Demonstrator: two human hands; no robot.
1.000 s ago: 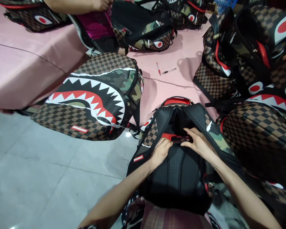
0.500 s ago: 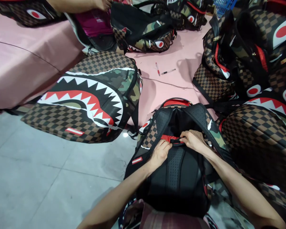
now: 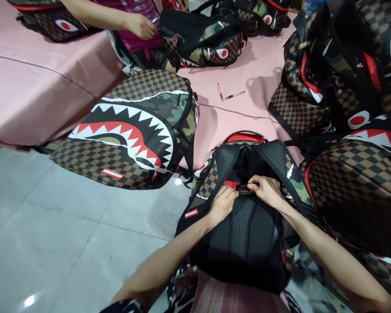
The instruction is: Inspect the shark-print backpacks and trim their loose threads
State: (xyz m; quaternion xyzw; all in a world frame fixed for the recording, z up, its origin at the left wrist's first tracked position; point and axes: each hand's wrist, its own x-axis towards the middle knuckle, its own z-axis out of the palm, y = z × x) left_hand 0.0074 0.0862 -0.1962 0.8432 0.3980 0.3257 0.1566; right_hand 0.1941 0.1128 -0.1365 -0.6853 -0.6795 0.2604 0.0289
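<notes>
Backpack sits by the pink table, at its near edge. Change noted: the right hand, spread a second ago, now appears pinched at the red-lined opening; the left hand keeps curled fingers there. Both sides seem held.

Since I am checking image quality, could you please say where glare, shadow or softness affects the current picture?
Head view: bright glare spots on the tiled floor; head view: deep shadow hides detail inside and low on the black backpack; head view: soft shadows on the pink cloth; head view: fine detail at the fingertips is indistinct.
</notes>
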